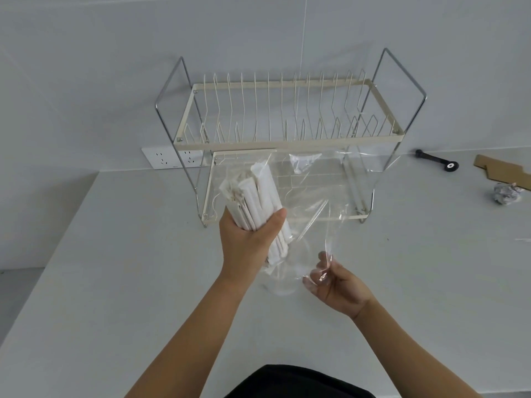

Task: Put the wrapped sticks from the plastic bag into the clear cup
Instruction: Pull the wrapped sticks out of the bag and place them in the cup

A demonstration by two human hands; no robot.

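Observation:
My left hand [249,239] grips a thick bundle of white paper-wrapped sticks [258,196], held tilted above the table, its upper ends pointing up and to the left. The bundle's lower ends [277,254] hang over the clear cup [283,271], which stands on the white table between my hands and is hard to make out. My right hand [336,285] pinches a corner of the clear plastic bag [330,185], which billows up and to the right of the bundle in front of the rack. Whether the sticks' tips touch the cup I cannot tell.
A two-tier wire dish rack [287,139] stands against the wall behind the bag. A wall socket [163,159] sits at the rack's left. At the far right lie a black tool [436,160], a cardboard piece [500,170] and crumpled foil [505,193]. The table's left edge [51,239] runs diagonally.

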